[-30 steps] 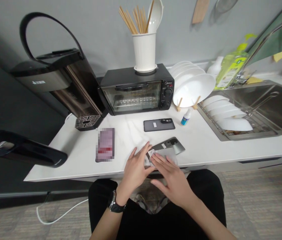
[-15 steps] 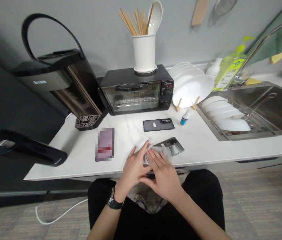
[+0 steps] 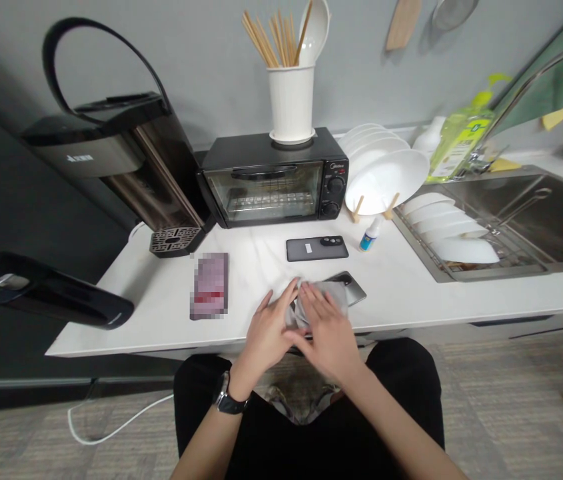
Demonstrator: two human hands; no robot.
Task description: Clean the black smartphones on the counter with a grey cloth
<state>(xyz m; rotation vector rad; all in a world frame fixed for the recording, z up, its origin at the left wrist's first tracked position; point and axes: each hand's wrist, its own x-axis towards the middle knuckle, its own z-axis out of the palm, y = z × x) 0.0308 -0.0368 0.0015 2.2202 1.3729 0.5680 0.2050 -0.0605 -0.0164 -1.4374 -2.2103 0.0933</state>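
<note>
Head view: my right hand (image 3: 328, 339) lies flat, fingers extended, on the cloth (image 3: 340, 295) over the phone (image 3: 356, 292) near the surface's (image 3: 161, 313) edge; the left hand's (image 3: 268, 335) grip I can't tell. Wiping looks underway, probably unfinished.

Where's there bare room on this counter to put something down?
The counter is bare between the blurred purple item and the dark phone or case, and between the silver phone and sink. It's crowded where the left hand, right hand and grey cloth cluster at the silver phone.
</note>
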